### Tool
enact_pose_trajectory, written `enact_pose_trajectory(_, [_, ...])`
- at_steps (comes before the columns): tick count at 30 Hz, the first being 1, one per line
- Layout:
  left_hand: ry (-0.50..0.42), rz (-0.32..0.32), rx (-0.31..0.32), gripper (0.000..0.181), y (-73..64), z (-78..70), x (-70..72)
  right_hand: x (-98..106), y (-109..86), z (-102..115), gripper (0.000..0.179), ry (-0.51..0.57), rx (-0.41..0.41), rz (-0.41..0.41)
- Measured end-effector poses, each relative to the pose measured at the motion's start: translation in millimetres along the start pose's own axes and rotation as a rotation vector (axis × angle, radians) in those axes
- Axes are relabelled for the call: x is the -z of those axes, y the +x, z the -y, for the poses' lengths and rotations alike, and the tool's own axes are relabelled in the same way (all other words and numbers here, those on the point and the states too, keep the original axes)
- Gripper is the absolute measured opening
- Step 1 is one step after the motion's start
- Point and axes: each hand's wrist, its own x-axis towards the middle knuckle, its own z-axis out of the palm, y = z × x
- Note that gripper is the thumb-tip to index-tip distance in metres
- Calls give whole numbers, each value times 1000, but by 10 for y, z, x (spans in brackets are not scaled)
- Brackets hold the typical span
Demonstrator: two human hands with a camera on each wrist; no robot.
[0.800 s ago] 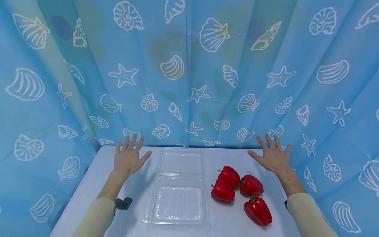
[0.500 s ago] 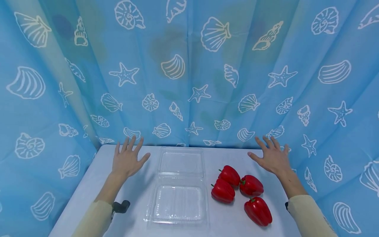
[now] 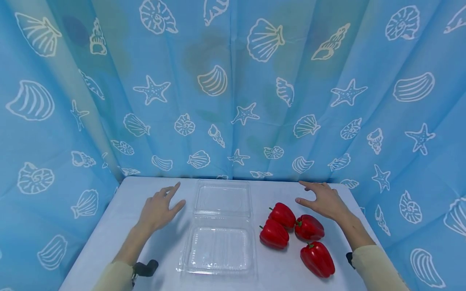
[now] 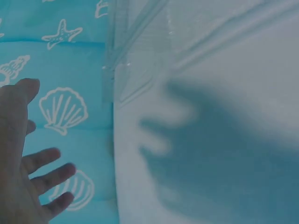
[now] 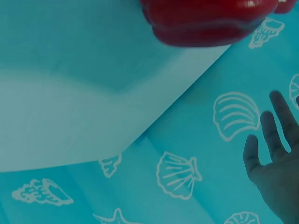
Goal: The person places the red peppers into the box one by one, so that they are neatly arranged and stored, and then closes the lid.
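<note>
My left hand (image 3: 158,209) hovers over the table left of a clear plastic clamshell container (image 3: 189,258), fingers spread and holding nothing. That container lies with its lid folded back toward the curtain. Above the far right part of the table is my right hand (image 3: 325,200), its thumb apart from the fingers and nothing between them. Several red bell peppers lie between the container and the right hand: two at the left (image 3: 274,234), one nearest the right hand (image 3: 309,227), one closer to me (image 3: 317,259). In the right wrist view a pepper (image 5: 205,21) shows at the top edge.
A white table (image 3: 105,242) carries everything. Behind it and at both sides hangs a blue curtain (image 3: 233,93) printed with white shells and starfish. Each wrist wears a dark camera mount, plainest on the left (image 3: 145,268).
Both hands have lowered from a raised, fingers-up spread, and their fingers now bend more forward and inward. The right hand has shifted slightly left. Peppers and container stay where they were.
</note>
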Motion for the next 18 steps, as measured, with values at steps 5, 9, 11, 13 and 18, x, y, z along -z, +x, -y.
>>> enact_pose_trajectory(5, [-130,100,36,76,-106,19,-112,-76,-25,99,94,95,-27,92])
enact_pose_trajectory(9, [-245,179,75,78,-169,33,-193,-140,-23,135,92,129,-59,175])
enact_pose_trajectory(11, [-305,205,85,75,-193,34,-236,-169,-24,151,92,147,-67,205])
enact_pose_trajectory(13, [-367,219,87,71,-216,31,-276,-199,-26,166,92,160,-73,223])
enact_pose_trajectory(18, [-478,249,106,62,-276,23,-361,-250,-42,228,91,195,-77,253])
